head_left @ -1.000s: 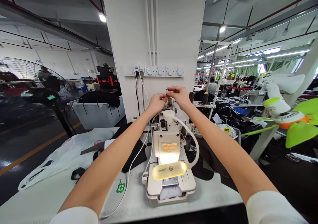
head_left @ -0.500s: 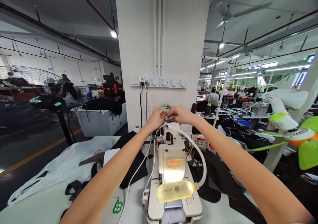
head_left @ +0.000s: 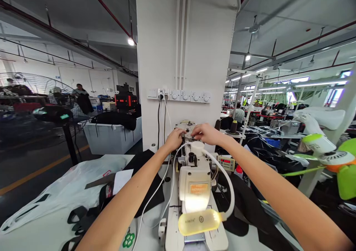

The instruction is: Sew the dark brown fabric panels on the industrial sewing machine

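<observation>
An industrial sewing machine (head_left: 196, 180) stands in front of me on the white table, its lit clip-on lamp (head_left: 198, 222) glowing at the near end. Both my arms reach over it to the metal parts (head_left: 187, 126) at its far end. My left hand (head_left: 175, 138) is on the left of those parts, with thumb and fingers pinched together. From the right, my right hand (head_left: 207, 133) meets the same spot, its fingers curled and closed. Whatever lies between the fingertips is too small to make out. A white cable (head_left: 174, 176) runs down the machine's left side.
Black fabric pieces (head_left: 146, 176) and a white plastic bag (head_left: 69, 184) lie to the left. On the right are a control box (head_left: 226, 163), dark fabric (head_left: 236, 199) and a thread cone (head_left: 234, 127). A pillar with switches (head_left: 185, 95) rises behind the machine.
My hands have drawn slightly apart at the far end of the machine, the right one shifting a little to the right. The whole view has tilted up slightly.
</observation>
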The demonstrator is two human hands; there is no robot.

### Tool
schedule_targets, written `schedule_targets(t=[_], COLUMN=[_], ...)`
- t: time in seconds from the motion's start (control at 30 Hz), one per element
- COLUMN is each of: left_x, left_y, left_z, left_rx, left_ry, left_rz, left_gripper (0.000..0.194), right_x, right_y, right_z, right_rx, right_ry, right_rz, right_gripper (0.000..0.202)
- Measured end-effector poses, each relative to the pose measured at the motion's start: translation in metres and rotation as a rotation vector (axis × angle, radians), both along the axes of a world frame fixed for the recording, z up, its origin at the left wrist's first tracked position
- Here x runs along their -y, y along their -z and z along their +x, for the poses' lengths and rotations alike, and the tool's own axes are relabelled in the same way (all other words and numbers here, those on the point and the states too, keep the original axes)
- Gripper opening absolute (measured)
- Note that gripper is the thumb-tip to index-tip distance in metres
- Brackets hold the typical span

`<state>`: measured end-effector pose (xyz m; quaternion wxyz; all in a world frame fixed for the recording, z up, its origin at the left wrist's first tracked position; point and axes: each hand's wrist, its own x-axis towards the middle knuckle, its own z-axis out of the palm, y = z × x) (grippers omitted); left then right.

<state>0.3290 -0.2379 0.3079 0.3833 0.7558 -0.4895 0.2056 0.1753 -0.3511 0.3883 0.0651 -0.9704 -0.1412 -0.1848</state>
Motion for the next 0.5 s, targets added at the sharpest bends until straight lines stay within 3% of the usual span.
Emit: schedule_targets(t=[0.3,0.5], left_x=[-0.0076,-0.0077], left_y=[0.0074,-0.0001], left_z=[0.0000,-0.0014], left_rx=[0.074,0.090], left_ry=[0.087,0.071], left_rz=[0.059,0.029], left_gripper=[0.056,0.046], right_x=[0.0003,0.0021], right_y=[0.0046,0.0084], right_z=[-0.0019,-0.0028], right_rx=[0.055,0.091], right_ry=[-0.028,-0.044], right_rz=[0.016,0.054], right_gripper=[0.022,0.021])
